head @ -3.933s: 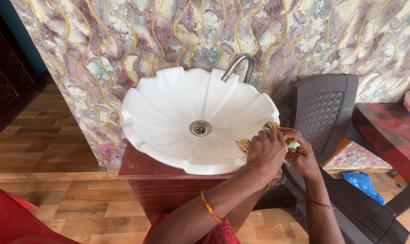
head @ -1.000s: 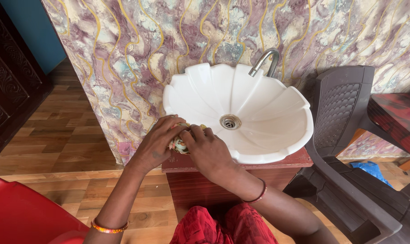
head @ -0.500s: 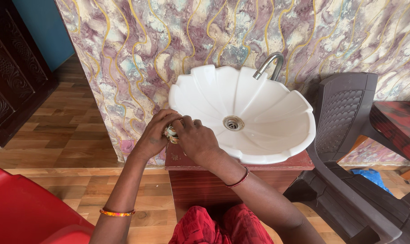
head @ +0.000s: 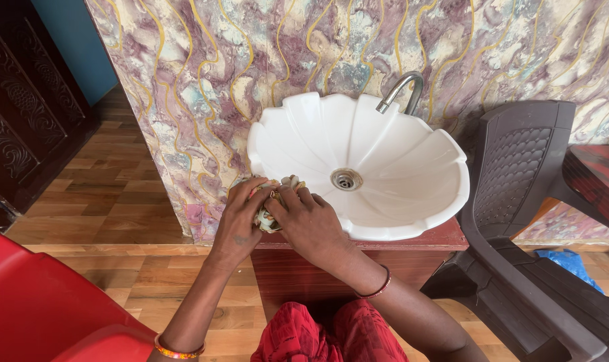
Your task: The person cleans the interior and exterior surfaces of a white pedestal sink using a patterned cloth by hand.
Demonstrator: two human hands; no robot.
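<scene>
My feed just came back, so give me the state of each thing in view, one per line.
Cloth: bunched, gripped by both hands at the sink's left rim.
Left hand: closed on cloth.
Right hand: closed on cloth.
Sink: empty, looks dry.
Tap: no water running.
Dark chair: unoccupied.

Single head-worn camera, positioned above and in front of the white basin [head: 358, 167], angled steeply downward toward the wall behind it. Range is close: the basin fills the frame centre, forearms enter from the bottom edge. No second view exists, so no overlap applies.
</scene>
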